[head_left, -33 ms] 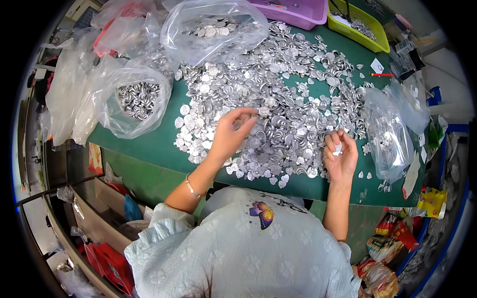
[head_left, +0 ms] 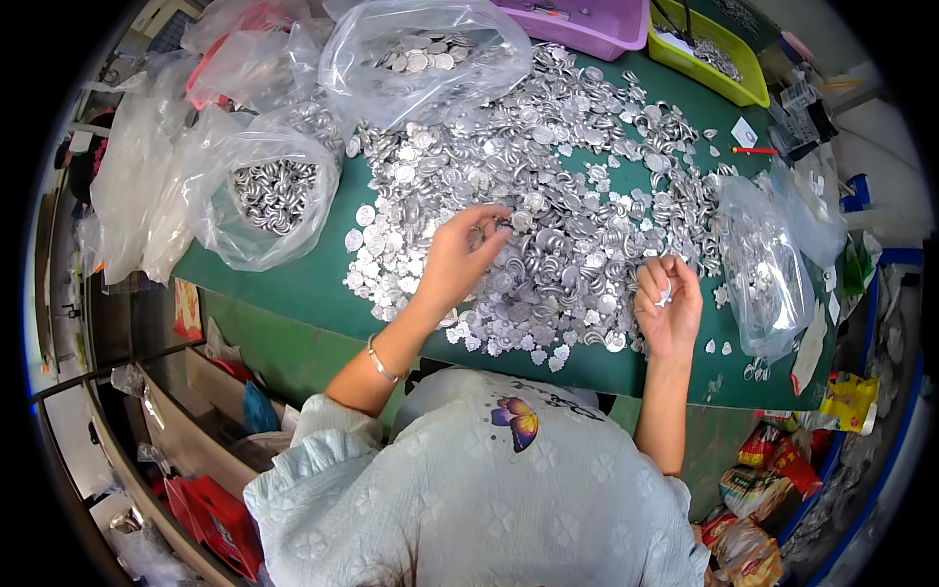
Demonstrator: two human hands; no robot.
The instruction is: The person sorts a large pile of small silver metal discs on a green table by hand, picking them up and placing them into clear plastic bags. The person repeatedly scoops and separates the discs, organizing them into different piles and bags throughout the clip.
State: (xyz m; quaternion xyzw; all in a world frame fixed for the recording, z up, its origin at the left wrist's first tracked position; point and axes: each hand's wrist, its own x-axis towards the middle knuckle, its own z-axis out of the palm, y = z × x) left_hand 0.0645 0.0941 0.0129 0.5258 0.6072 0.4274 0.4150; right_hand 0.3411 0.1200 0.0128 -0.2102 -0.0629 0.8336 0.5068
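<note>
A wide heap of small silver metal pieces, some coin-like, some curved, some leaf-shaped, covers the middle of the green table. Over the heap's near middle is my left hand, thumb and index finger pinched around a small curved metal piece. My right hand is raised at the heap's right edge, palm up, with curled fingers around a small flat silver piece. Part of that piece is hidden by the fingers. A bracelet circles my left wrist.
At the left stands an open plastic bag of curved pieces; behind the heap is another bag with coin-like pieces. A clear bag lies at the right. Purple and yellow-green trays sit at the back, near a red pen.
My left thumb and index finger have shifted slightly, and the small piece between their tips shows more clearly. My right hand has barely moved.
</note>
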